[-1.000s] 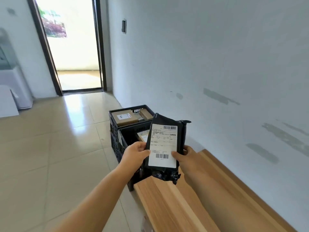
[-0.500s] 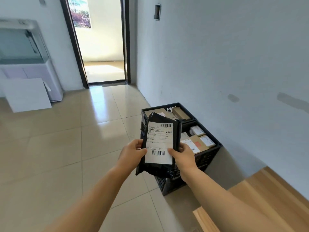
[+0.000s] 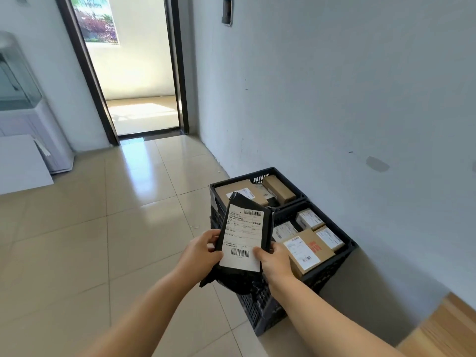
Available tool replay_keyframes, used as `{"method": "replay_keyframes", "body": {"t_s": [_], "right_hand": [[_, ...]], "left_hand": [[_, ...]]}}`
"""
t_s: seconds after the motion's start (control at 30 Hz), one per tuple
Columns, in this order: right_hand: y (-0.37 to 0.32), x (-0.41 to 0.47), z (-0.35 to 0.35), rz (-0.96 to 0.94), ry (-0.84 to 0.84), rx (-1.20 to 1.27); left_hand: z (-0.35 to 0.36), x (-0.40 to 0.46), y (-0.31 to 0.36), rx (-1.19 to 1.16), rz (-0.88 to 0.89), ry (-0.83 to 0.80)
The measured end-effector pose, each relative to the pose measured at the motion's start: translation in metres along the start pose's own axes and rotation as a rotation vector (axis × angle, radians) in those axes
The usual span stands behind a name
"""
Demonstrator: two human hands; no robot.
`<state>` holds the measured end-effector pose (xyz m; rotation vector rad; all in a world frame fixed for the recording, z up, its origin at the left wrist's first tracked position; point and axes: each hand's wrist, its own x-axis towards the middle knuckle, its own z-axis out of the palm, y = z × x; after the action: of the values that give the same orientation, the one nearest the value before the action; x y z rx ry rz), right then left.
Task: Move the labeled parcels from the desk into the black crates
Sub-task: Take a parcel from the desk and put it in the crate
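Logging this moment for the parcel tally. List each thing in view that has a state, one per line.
Black parcel: held upright over the crates, label facing the camera.
Left hand: grips the parcel's left edge.
Right hand: grips its right edge.
Near crate: holds several boxes.
Far crate: holds boxes.
Door: open.

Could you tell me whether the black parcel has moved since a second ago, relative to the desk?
Yes. The parcel, held by both hands, has gone from above the desk end leftward, to in front of the crates.
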<state>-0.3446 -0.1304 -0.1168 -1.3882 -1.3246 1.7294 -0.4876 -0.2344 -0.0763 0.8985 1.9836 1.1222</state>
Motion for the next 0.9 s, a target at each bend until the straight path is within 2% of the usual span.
{"method": "replay_keyframes", "body": {"t_s": [0.27,0.43,0.57,0.9], "right_hand": [[-0.035,0.112,0.014,0.119,0.056,0.056],[-0.038,0.159,0.004,0.208,0.085,0.009],[-0.037,0.191,-0.010,0.241,0.110,-0.043],[-0.025,0.272,-0.031,0.410,0.305,-0.069]], "left_hand": [[0.012,0.134,0.024,0.084,-0.013,-0.106],[0.034,0.193,0.020,0.068,-0.066,-0.180],[0.057,0.246,0.022,0.141,-0.064,-0.239],[0.130,0.380,0.018,0.373,-0.048,-0.554]]}}
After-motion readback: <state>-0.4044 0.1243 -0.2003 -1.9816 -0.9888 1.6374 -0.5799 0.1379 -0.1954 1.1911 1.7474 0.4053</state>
